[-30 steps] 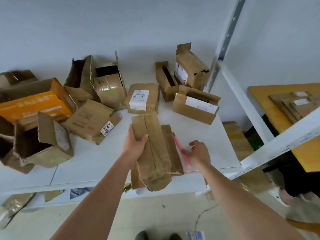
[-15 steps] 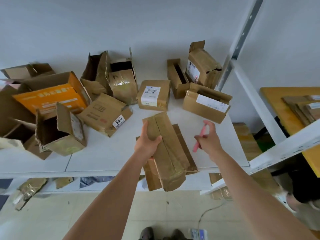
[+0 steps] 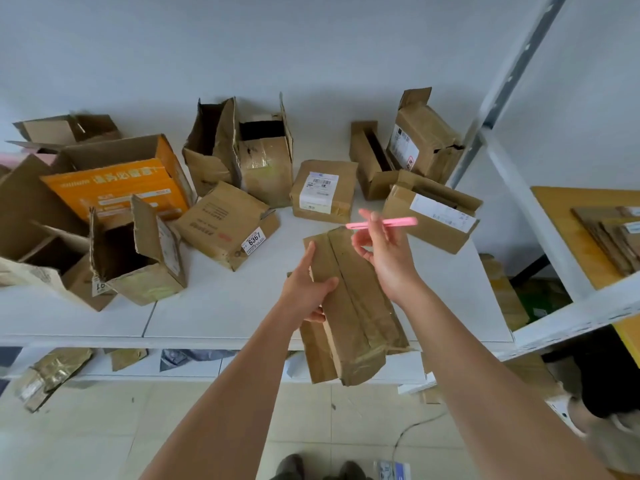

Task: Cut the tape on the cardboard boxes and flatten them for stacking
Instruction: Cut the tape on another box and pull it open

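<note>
left hand (image 3: 304,289) grips flattened box (image 3: 353,306) by its left edge; right hand (image 3: 384,251) just right, raised, pinches pink cutter (image 3: 384,222); shelf (image 3: 214,306) beneath both

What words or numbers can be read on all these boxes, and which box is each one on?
"6367": white sticker on the tilted brown box at the shelf's middle.
Orange box: white printed characters, too blurred to read.
Shipping label on the small sealed box: barcode and print, too small to read.
Labels on the right-hand boxes: unreadable.
</note>
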Action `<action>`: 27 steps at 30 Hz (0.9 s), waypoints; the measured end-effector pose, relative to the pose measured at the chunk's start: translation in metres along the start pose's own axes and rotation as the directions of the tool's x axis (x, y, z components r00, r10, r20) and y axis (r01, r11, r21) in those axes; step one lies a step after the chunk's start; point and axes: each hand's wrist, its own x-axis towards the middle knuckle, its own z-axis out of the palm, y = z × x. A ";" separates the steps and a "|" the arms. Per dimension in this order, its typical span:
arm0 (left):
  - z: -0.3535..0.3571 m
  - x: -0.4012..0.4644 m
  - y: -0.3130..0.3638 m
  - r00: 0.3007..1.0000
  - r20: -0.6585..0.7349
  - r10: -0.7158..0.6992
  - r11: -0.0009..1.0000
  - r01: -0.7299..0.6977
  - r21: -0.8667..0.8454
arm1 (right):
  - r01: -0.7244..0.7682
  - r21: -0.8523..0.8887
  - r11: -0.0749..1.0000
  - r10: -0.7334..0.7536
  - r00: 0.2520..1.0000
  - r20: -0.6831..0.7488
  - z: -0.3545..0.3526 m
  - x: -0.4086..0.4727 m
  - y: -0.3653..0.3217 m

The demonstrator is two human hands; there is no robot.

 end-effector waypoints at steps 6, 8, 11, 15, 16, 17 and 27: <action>0.001 0.000 -0.005 1.000 -0.005 0.018 1.000 -0.018 -0.020 | 0.095 -0.086 0.992 -0.107 0.984 -0.145 0.016 0.010 0.016; -0.001 0.000 -0.005 1.000 0.008 0.007 1.000 -0.007 -0.018 | 0.131 -0.166 0.977 -0.160 0.971 -0.176 0.015 0.009 0.027; -0.002 0.002 -0.005 0.999 0.032 -0.004 1.000 0.004 -0.024 | 0.168 -0.301 0.939 -0.235 0.950 -0.203 0.012 0.009 0.037; -0.005 0.005 -0.003 0.997 0.060 -0.041 0.997 0.045 -0.059 | 0.245 -0.401 0.883 -0.325 0.935 -0.144 0.013 0.010 0.039; -0.006 0.006 -0.003 0.996 0.067 -0.050 0.996 0.054 -0.066 | 0.263 -0.413 0.872 -0.341 0.931 -0.128 0.014 0.010 0.040; -0.007 0.006 -0.003 0.996 0.074 -0.057 0.996 0.062 -0.071 | 0.278 -0.424 0.862 -0.355 0.928 -0.113 0.014 0.010 0.040; -0.003 0.006 -0.001 0.997 0.046 -0.065 0.995 0.069 -0.071 | 0.449 -0.586 0.674 -0.505 0.860 0.077 0.015 0.013 0.043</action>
